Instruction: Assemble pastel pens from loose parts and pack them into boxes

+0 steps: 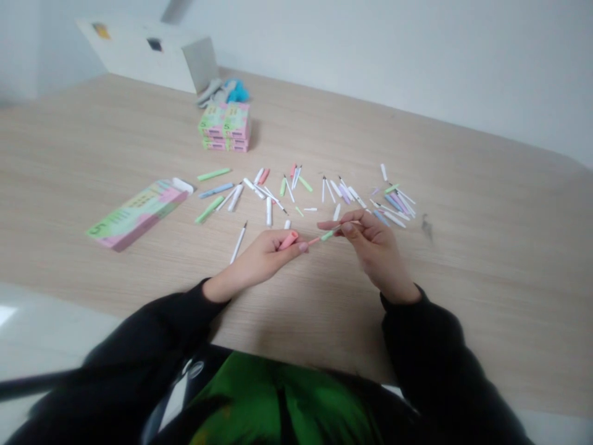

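Note:
My left hand (264, 254) is closed round a pink pen barrel (288, 240), its end poking out towards the right. My right hand (370, 241) pinches a thin pen refill (330, 233) with a green tip, held close to the pink barrel's open end. Both hands hover just above the wooden table (486, 235), near its front edge. Beyond them lie several loose pen parts (296, 185): white refills and pink, green, blue and purple barrels and caps.
A flat pink-and-green pen box (139, 213) lies open at the left. A stack of similar boxes (225, 127) stands further back, with a grey-and-blue object (227, 91) and a white box (148, 52) behind it against the wall.

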{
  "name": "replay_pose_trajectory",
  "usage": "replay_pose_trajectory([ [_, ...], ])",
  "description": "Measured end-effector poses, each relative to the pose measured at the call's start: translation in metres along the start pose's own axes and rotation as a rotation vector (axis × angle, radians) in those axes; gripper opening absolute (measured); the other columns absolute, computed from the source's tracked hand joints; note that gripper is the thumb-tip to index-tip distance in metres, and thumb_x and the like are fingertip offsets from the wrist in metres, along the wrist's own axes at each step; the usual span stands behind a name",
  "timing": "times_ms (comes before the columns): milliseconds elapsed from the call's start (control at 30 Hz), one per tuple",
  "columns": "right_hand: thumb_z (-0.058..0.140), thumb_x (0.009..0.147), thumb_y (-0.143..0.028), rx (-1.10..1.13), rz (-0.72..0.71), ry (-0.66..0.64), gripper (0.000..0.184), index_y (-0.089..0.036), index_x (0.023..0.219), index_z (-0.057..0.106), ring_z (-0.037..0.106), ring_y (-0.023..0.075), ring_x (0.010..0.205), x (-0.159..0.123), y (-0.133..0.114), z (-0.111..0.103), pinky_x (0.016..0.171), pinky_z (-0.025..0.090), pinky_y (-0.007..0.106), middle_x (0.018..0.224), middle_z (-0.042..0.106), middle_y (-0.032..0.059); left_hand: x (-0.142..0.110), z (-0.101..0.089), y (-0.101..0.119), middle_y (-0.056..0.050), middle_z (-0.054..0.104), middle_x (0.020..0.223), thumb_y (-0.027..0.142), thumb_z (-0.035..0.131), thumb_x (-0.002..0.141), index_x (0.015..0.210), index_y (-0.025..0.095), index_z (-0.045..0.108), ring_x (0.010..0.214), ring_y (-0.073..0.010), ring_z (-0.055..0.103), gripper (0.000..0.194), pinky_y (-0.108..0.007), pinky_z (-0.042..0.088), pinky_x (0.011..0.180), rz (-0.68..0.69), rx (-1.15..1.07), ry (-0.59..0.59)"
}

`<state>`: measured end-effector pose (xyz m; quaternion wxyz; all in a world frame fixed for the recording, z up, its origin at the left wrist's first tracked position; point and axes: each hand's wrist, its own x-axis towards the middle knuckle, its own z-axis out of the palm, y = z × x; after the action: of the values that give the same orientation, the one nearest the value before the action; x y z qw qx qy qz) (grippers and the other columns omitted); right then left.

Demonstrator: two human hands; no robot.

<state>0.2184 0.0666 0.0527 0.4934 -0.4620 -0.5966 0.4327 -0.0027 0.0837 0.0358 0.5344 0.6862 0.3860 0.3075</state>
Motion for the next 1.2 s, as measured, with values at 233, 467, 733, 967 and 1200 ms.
replay_pose_trajectory([
  [233,0.075,0.087,-0.052,0.023,-0.044,0.003,0.030,-0.023,0.089,0.070,0.068,0.0167,0.086,-0.002,0.009,0.012,0.085,0.054,0.034,0.088,0.074,0.0025,0.000,-0.001,0.000,0.005,0.038,0.063,0.046,0.058,0.092,0.072,0.017,0.057,0.058,-0.0107,0.033,0.035,-0.024,0.025,0.054,-0.011,0.001,0.000],
  [467,0.079,0.079,-0.059,0.019,-0.002,0.004,0.039,-0.022,0.086,0.068,0.060,0.0148,0.075,-0.001,0.013,0.012,0.071,0.049,0.031,0.079,0.067,0.0003,0.000,-0.002,0.000,0.005,0.039,0.063,0.047,0.058,0.092,0.073,0.016,0.059,0.060,-0.0108,0.036,0.036,-0.023,0.026,0.056,-0.014,0.049,-0.019],
  [733,0.081,0.080,-0.050,0.066,-0.023,-0.031,0.031,-0.022,0.087,0.070,0.059,0.0128,0.072,0.000,0.012,0.010,0.069,0.047,0.029,0.076,0.065,-0.0012,0.002,-0.004,-0.003,0.005,0.039,0.063,0.046,0.060,0.090,0.073,0.016,0.060,0.060,-0.0107,0.036,0.034,-0.024,0.028,0.058,-0.001,0.070,-0.030],
  [967,0.081,0.080,-0.041,0.044,-0.022,0.004,0.023,-0.021,0.087,0.071,0.062,0.0135,0.074,-0.003,0.016,0.009,0.072,0.050,0.030,0.078,0.069,-0.0002,0.001,-0.004,-0.001,0.004,0.045,0.065,0.045,0.060,0.091,0.078,0.015,0.064,0.062,-0.0111,0.040,0.033,-0.024,0.030,0.058,-0.005,0.080,-0.013],
  [1200,0.081,0.079,-0.034,0.059,0.002,0.022,0.016,-0.022,0.086,0.074,0.064,0.0136,0.076,-0.004,0.018,0.008,0.073,0.050,0.030,0.081,0.072,0.0002,0.002,-0.005,-0.002,0.004,0.044,0.064,0.045,0.060,0.091,0.077,0.015,0.065,0.060,-0.0102,0.038,0.034,-0.024,0.029,0.056,-0.003,0.083,-0.028],
])
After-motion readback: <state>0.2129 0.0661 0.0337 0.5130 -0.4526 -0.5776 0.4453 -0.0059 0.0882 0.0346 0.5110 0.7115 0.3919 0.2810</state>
